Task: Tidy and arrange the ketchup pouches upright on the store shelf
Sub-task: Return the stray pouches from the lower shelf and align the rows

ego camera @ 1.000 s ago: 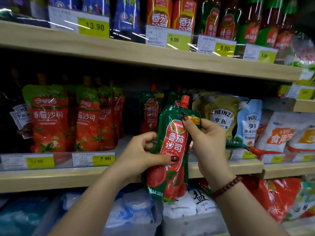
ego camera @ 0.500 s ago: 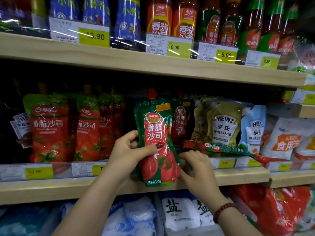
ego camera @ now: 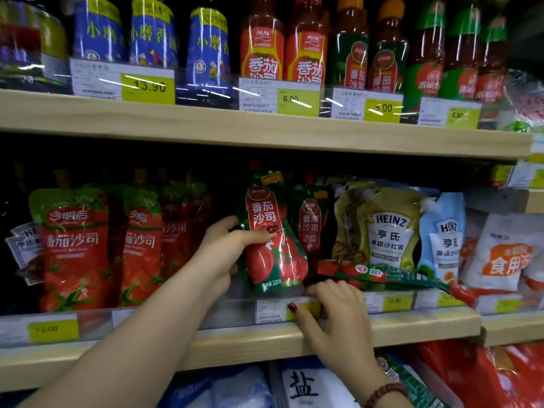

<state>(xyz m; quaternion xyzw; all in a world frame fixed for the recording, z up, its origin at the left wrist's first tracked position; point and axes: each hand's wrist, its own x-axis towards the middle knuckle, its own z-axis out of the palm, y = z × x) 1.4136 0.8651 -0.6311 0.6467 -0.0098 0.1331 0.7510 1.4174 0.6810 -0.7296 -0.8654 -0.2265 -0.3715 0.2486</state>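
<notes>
Ketchup pouch (ego camera: 272,234) upright on shelf edge (ego camera: 206,346), left hand (ego camera: 232,245) clamped on it; right hand (ego camera: 335,307) loosely curled at fallen pouch (ego camera: 382,275) just right. Seat base flat, release.

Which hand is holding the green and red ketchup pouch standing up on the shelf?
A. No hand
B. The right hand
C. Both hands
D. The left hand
D. The left hand wraps around the upright ketchup pouch with its thumb across the front, while the right hand sits lower at the shelf edge, off that pouch, near a fallen pouch lying flat.
</notes>
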